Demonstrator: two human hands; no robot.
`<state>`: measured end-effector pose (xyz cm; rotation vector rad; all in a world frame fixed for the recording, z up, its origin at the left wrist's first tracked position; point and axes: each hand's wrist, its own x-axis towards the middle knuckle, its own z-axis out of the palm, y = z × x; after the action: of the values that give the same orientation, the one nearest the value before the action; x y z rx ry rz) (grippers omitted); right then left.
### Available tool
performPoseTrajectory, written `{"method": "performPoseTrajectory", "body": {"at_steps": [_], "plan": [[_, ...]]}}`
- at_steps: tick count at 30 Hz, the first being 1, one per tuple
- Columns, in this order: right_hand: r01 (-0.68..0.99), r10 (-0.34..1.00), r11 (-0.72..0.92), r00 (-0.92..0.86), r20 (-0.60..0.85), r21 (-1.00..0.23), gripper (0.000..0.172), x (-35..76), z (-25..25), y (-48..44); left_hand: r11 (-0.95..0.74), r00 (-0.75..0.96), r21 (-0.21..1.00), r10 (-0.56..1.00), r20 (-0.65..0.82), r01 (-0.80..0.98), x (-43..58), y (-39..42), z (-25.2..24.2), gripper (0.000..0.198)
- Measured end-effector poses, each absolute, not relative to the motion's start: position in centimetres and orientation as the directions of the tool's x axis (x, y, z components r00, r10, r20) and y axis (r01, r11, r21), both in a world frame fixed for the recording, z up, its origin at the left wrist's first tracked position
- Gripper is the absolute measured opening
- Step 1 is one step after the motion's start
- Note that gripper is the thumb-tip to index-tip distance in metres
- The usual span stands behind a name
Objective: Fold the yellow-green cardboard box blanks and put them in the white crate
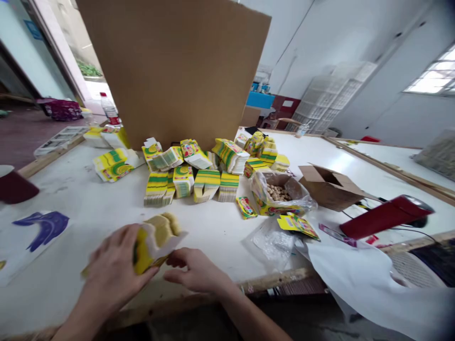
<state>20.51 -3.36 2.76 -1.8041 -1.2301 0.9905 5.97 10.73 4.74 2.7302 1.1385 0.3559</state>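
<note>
My left hand [113,270] is wrapped round a small yellow and white carton [154,239], holding it above the near edge of the white table [213,227]. My right hand [194,270] pinches the carton's lower right corner, fingers curled. The carton's open flaps point up and to the right. Behind it, mid-table, lie several stacks of flat yellow-green cartons [194,182].
A tall brown cardboard sheet [177,71] stands behind the stacks. A plastic-lined box of small brown pellets [279,194] sits to the right, beside an open brown box [329,187]. A red device [386,218] lies at the right, and a clear bag [272,244] lies near the table edge.
</note>
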Motion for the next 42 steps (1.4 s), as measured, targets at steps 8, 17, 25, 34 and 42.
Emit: {"method": "performPoseTrajectory", "body": {"at_steps": [8, 17, 25, 34, 42], "plan": [[0.512, 0.954, -0.273, 0.255, -0.159, -0.814, 0.012, 23.6, 3.4, -7.1, -0.836, 0.84, 0.108, 0.521, -0.151, 0.538, 7.1, 9.4, 4.6, 0.117], [0.43, 0.955, -0.2, 0.287, -0.077, -0.88, 0.012, 20.7, 3.0, -5.7, -0.789, 0.793, 0.106, 0.585, -0.168, 0.605, 5.4, 9.9, 5.3, 0.098], [0.323, 0.859, -0.264, 0.507, -0.07, -0.909, 0.011, 19.8, 0.0, -4.9, -0.763, 0.766, 0.079, 0.63, -0.128, 0.641, 6.5, 9.9, 5.6, 0.091], [0.247, 0.836, -0.239, 0.543, -0.07, -0.939, 0.009, 19.1, -0.2, -3.8, -0.783, 0.784, 0.087, 0.598, -0.169, 0.616, 6.3, 10.5, 5.5, 0.106], [0.196, 0.771, -0.302, 0.626, -0.118, -0.933, 0.014, 18.1, -0.4, -2.3, -0.767, 0.765, 0.053, 0.629, -0.138, 0.64, 6.6, 9.8, 5.3, 0.095]]}}
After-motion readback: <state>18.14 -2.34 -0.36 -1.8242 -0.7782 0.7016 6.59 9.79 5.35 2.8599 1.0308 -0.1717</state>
